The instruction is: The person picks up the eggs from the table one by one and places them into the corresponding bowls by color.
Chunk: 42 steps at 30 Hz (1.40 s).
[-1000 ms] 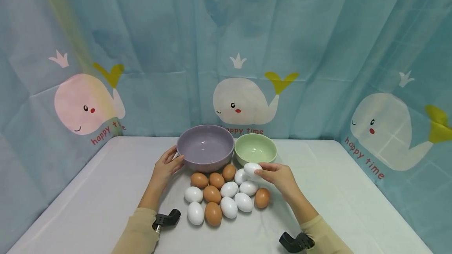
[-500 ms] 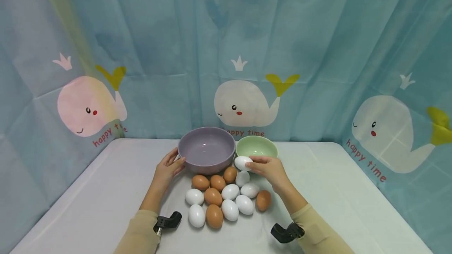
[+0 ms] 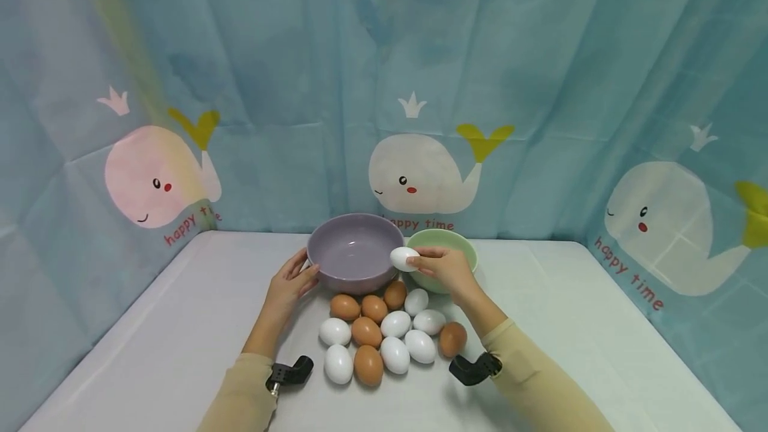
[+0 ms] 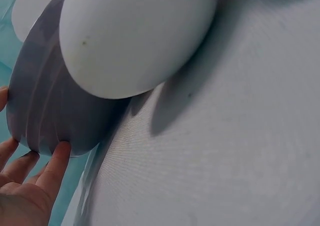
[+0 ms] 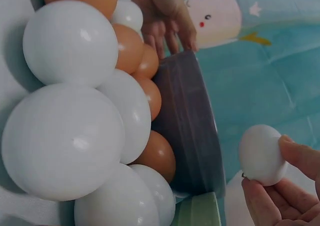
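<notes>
Your right hand (image 3: 449, 271) pinches a white egg (image 3: 403, 259) between thumb and fingers, and holds it raised so that it overlaps, in the head view, the right rim of the purple bowl (image 3: 354, 283) and the left edge of the green bowl (image 3: 429, 284). Your left hand (image 3: 287, 287) is spread, its fingers fairly straight and touching the left outer side of the purple bowl. Brown eggs (image 3: 367, 332) and other white eggs (image 3: 395, 355) lie clustered on the bench (image 3: 198, 312), on your side of both bowls.

Room above purple bowl (image 3: 356, 283), behind eggs (image 3: 396, 324)
</notes>
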Tool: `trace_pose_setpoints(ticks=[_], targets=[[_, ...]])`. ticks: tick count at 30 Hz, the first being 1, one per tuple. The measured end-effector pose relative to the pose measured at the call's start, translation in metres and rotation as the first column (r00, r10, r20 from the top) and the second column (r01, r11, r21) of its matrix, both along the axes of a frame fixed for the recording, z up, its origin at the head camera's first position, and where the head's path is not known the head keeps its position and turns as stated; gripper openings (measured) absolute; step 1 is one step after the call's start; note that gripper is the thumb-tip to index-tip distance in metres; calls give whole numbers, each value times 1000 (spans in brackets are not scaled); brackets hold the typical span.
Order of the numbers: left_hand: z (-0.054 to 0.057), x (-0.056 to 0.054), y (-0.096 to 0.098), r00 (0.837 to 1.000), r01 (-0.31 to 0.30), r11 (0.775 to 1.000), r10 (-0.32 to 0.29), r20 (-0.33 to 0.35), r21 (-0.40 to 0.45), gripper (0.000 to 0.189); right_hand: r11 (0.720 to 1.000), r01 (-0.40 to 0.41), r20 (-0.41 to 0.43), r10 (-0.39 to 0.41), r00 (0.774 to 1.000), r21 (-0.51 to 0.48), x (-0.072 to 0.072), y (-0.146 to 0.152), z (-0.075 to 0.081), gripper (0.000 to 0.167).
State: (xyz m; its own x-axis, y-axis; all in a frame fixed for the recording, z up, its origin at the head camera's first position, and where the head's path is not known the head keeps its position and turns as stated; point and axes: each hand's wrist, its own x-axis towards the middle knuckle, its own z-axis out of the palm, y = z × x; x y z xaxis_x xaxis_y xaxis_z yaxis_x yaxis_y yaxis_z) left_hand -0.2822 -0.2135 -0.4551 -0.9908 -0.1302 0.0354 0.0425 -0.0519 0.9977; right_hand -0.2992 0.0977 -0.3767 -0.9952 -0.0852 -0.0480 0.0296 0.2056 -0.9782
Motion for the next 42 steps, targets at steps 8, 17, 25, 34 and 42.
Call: trace_pose_setpoints(ticks=[8, 17, 25, 34, 42], targets=[[0, 3, 1, 997, -5, 1000, 6, -72, 4, 79, 1000, 10, 12, -9, 1000, -18, -9, -11, 2, 36], [1, 2, 5, 999, -5, 1000, 6, -46, 8, 67, 1000, 17, 22, -17, 1000, -2, -16, -21, 10, 37], [7, 4, 7, 999, -42, 999, 42, -14, 0, 65, 998, -12, 7, 12, 1000, 56, -24, -34, 12, 37], [4, 3, 4, 999, -40, 999, 40, -10, -17, 67, 997, -14, -13, 15, 1000, 70, -31, -44, 7, 33], [3, 1, 5, 999, -43, 999, 42, -13, -21, 66, 995, -53, -19, 55, 998, 86, -41, -60, 4, 31]])
